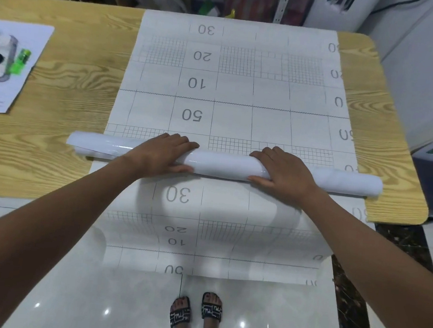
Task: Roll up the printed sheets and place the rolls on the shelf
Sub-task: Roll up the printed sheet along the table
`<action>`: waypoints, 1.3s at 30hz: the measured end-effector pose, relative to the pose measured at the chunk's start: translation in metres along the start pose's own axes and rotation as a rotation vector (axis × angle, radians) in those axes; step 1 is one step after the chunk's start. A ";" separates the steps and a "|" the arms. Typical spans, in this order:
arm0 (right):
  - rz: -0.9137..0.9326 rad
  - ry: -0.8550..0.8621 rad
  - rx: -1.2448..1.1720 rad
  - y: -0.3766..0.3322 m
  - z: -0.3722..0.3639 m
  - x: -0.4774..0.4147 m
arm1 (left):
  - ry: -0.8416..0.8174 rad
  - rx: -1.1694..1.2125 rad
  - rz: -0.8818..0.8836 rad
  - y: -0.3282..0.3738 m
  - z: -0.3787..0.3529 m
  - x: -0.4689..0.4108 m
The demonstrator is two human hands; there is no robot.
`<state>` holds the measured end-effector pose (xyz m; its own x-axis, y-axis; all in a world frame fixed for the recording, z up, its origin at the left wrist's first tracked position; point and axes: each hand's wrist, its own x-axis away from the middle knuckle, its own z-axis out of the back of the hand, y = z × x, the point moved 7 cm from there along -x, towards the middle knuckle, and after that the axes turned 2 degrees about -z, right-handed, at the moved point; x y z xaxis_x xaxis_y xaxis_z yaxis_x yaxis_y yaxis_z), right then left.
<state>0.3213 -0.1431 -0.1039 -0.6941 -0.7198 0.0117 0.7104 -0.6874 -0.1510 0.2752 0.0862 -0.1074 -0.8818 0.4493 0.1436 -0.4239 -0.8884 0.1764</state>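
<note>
Roll (220,165) under left grip (164,154), right grip (285,172), across sheet (230,112)

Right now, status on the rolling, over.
Fingers of left hand and right hand wrap the roll. Gridded sheet lies flat ahead. Green lighter off left, apart from sheet.

Glossy white roll (223,165) lies crosswise on the counter (70,114), atop the grid-printed sheet (232,92) overhanging its near edge.
</note>
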 end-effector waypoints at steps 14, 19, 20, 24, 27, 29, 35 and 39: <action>0.009 -0.063 0.021 0.006 0.000 -0.007 | 0.005 0.018 -0.029 -0.008 0.000 -0.006; -0.036 -0.092 0.023 0.008 -0.001 -0.010 | -0.028 0.025 -0.013 -0.009 0.001 -0.011; -0.047 -0.099 0.013 0.008 0.001 -0.011 | -0.046 0.022 -0.005 -0.010 0.000 -0.011; -0.029 -0.109 0.025 0.005 0.006 -0.016 | -0.054 0.020 -0.028 -0.008 0.002 -0.011; -0.010 -0.093 0.026 0.003 0.010 -0.017 | -0.072 0.036 -0.007 -0.007 0.005 -0.010; -0.025 -0.096 0.040 0.006 0.012 -0.017 | -0.105 0.038 0.029 -0.006 0.009 -0.008; 0.013 0.018 0.063 -0.001 0.036 -0.015 | -0.068 -0.072 0.014 -0.002 0.035 -0.002; 0.039 0.082 0.118 -0.003 0.063 -0.014 | -0.040 -0.062 -0.011 0.000 0.059 0.002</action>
<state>0.3364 -0.1372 -0.0412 -0.6698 -0.7389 -0.0736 0.7422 -0.6694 -0.0329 0.2851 0.0925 -0.0500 -0.8684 0.4617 0.1808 -0.4470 -0.8868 0.1174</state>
